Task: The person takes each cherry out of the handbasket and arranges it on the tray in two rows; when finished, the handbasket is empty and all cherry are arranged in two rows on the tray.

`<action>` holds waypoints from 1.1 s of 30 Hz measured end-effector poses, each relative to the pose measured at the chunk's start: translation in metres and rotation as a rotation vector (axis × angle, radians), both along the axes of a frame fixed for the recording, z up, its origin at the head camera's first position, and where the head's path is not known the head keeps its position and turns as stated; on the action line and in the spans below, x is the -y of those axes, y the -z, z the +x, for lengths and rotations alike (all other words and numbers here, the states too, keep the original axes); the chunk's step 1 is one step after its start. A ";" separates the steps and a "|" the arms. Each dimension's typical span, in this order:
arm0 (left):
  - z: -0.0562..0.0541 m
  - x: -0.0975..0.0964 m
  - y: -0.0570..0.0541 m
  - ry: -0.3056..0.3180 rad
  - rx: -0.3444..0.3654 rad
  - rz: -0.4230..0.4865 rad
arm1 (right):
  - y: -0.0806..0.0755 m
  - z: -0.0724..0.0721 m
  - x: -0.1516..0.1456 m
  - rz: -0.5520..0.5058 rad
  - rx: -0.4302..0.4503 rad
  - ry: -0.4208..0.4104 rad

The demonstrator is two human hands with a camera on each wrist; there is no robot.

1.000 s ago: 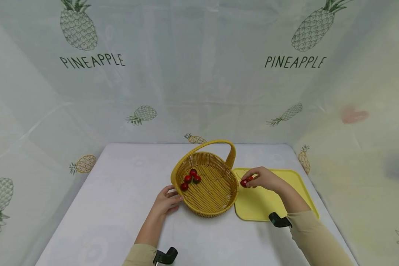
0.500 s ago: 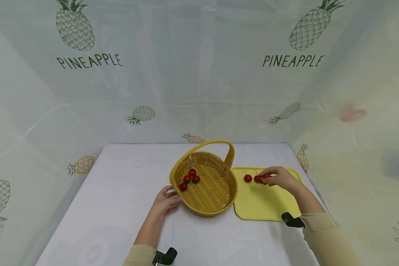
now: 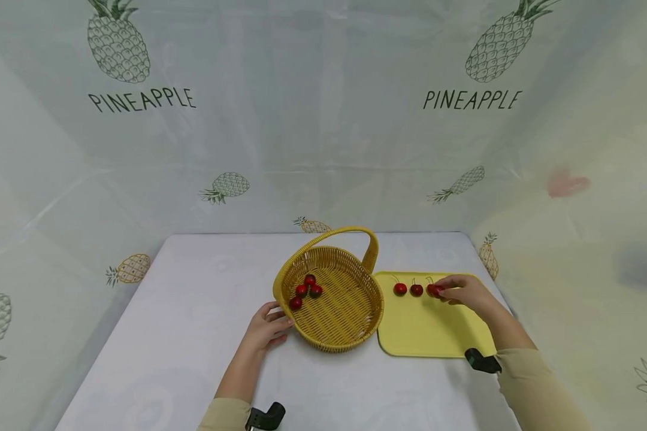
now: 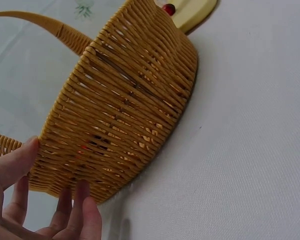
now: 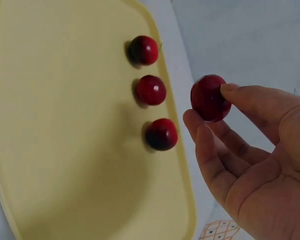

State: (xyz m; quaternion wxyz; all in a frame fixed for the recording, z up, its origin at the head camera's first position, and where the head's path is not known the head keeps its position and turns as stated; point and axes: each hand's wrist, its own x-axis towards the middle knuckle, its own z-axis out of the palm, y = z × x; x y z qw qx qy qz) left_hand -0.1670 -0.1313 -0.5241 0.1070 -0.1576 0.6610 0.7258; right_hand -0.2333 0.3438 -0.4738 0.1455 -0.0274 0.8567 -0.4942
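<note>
My left hand point(image 3: 269, 326) holds the left side of a yellow woven basket point(image 3: 350, 314). In the left wrist view, the thumb point(image 4: 27, 152) lies at the rim and the other fingers reach to the outer wall. Several dark red cherries point(image 3: 301, 290) sit inside, toward the basket's left. Over the yellow tray point(image 3: 426, 329), my right hand point(image 3: 463, 292) pinches a cherry point(image 5: 210, 98) between thumb and fingertips. Beside it, three cherries point(image 5: 151, 90) line up along the tray's far edge, their thin stems showing in the head view.
The basket's arched handle point(image 3: 350, 230) rises over its far side. The tray stands right beside the basket on a white table point(image 3: 210, 269). Behind the table hangs a pale sheet printed with pineapples point(image 3: 120, 48).
My right hand has moved to the right along the row of cherries, uncovering those at the left of the tray. The left hand stays at the basket.
</note>
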 end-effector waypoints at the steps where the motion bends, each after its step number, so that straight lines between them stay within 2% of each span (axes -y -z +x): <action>1: 0.000 0.000 0.000 -0.001 0.000 0.000 | 0.001 0.000 -0.002 -0.003 0.004 0.004; 19: -0.001 0.001 0.003 0.002 0.004 0.002 | 0.021 -0.005 -0.025 -0.029 0.037 0.127; 33: -0.001 0.000 0.000 -0.009 0.013 -0.002 | 0.044 -0.021 -0.034 -0.078 0.063 0.236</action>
